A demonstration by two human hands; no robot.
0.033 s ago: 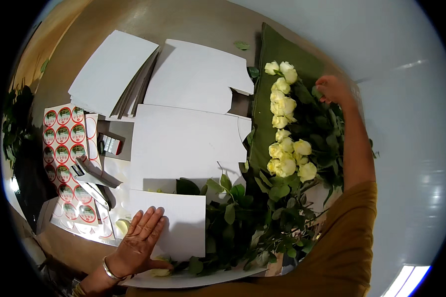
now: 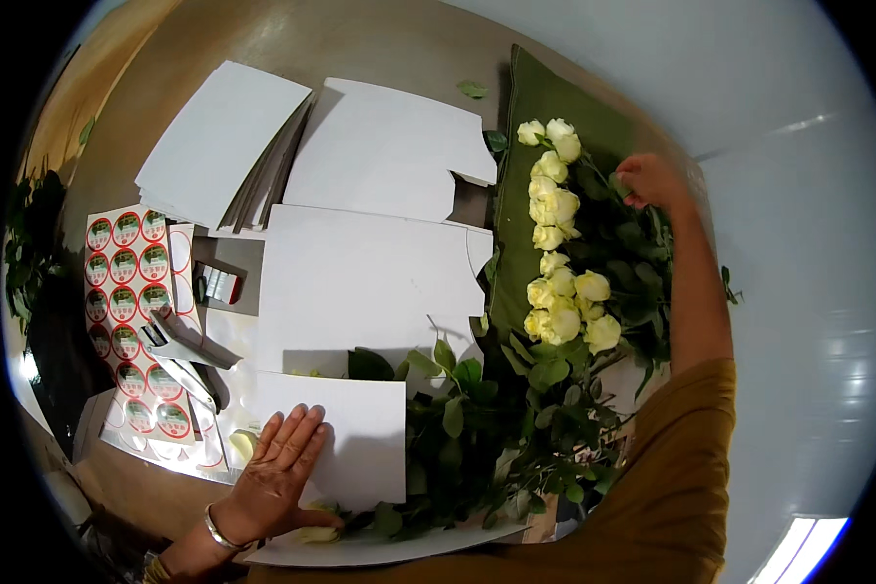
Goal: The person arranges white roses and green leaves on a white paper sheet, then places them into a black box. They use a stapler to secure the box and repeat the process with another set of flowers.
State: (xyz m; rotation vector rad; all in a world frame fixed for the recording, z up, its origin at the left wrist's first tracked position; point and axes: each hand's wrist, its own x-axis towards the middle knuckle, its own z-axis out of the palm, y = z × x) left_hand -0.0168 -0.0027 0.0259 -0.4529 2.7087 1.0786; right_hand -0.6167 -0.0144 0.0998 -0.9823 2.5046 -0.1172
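Cream-white roses [image 2: 558, 248] with long green stems lie in a row on a dark green cloth pad [image 2: 530, 107], at about two o'clock on the desk [image 2: 292, 49], their leafy stems [image 2: 496, 428] trailing down toward five o'clock. The right hand [image 2: 650, 181] reaches to the upper end of the row and its fingers are curled in among the stems beside the blooms; whether they actually grip one cannot be told. The left hand [image 2: 284, 465] rests flat and spread, grasping nothing, on a white rectangular card sheet [image 2: 355, 443] at seven o'clock, with one pale rose head [image 2: 318, 534] just below it. More white card sheets [image 2: 360, 282] lie spread from centre to eleven o'clock. At nine o'clock sits a sheet of round red-and-green stickers [image 2: 127, 292], with a grey stapler-like tool [image 2: 180, 341] beside it. Judging by this, the roses are gathered and lined up, but none looks wrapped or stickered yet, so most of the work seems left.
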